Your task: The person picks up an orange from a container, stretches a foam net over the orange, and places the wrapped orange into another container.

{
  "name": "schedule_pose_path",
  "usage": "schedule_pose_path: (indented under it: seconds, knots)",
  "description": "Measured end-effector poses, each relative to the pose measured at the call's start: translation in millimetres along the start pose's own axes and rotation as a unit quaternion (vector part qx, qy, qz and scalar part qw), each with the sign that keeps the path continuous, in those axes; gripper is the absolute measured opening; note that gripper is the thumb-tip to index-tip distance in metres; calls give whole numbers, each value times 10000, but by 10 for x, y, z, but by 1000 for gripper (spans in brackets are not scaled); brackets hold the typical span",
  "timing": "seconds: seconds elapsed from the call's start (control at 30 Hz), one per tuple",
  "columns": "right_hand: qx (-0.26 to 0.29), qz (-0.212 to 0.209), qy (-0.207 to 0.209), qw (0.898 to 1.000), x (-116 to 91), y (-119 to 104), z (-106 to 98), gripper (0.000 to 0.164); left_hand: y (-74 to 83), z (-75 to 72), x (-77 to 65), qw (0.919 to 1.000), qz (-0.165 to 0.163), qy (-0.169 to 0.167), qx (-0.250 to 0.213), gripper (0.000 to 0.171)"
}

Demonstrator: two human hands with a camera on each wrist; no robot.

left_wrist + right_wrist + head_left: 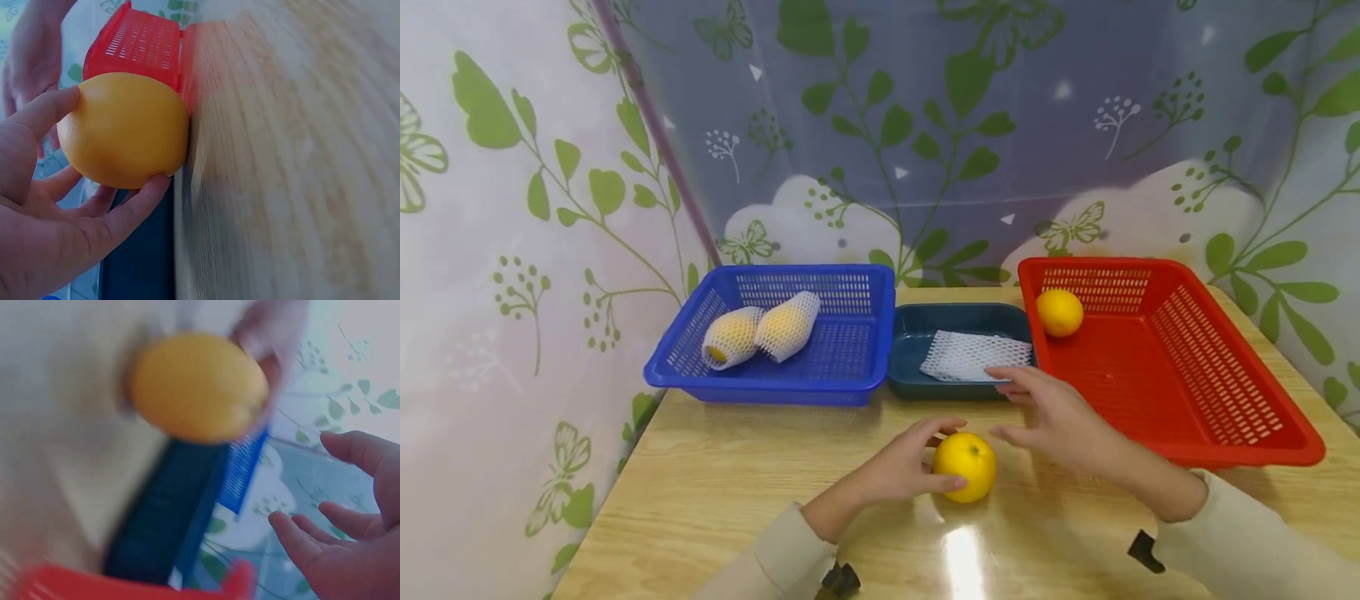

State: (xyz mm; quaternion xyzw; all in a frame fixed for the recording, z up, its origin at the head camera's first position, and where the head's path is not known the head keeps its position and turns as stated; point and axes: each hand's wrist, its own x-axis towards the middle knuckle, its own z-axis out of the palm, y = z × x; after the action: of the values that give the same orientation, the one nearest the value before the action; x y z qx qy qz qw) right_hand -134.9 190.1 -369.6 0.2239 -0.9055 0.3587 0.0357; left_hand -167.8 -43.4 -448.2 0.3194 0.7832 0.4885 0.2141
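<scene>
My left hand point(904, 465) grips a yellow-orange orange point(966, 467) at the table's front, thumb on its near side and fingers behind. Close up in the left wrist view, the thumb and fingertips press against the orange's skin point(125, 131), and the fruit sits right at the tabletop. My right hand point(1060, 417) hovers to the right of the orange with fingers spread, holding nothing. Its fingertips overlap the front rim of a dark teal tray point(910, 389) in the head view. A white foam net sleeve point(973, 354) lies flat inside that tray.
At the left, a blue basket point(775, 392) holds two fruits in foam nets point(786, 327). To the right stands a red basket point(1150, 367) with one orange point(1060, 312) in its back left corner. A patterned curtain point(880, 167) hangs behind the wooden table point(737, 467).
</scene>
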Motion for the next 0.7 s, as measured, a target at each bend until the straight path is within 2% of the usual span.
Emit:
schedule_pose_path:
  seconds: [0.1, 0.2, 0.43, 0.57, 0.7]
  knots:
    - [-209, 156, 176, 9995, 185, -28, -162, 64, -11, 3, -3, 10000, -12, -45, 62, 64]
    - [-273, 380, 176, 9988, 372, 1, -256, 63, -17, 5, -8, 10000, 2, -41, 87, 62]
    - [-481, 830, -112, 9953, 757, 107, -288, 65, -17, 1, -14, 9998, -42, -112, 140, 60]
    - [-816, 1066, -380, 9902, 954, 134, -308, 67, -12, 2, -22, 9997, -81, -147, 185, 60]
    - [-1240, 1364, -915, 9786, 1137, 163, -302, 71, -19, -2, -20, 9997, -57, -108, 219, 60]
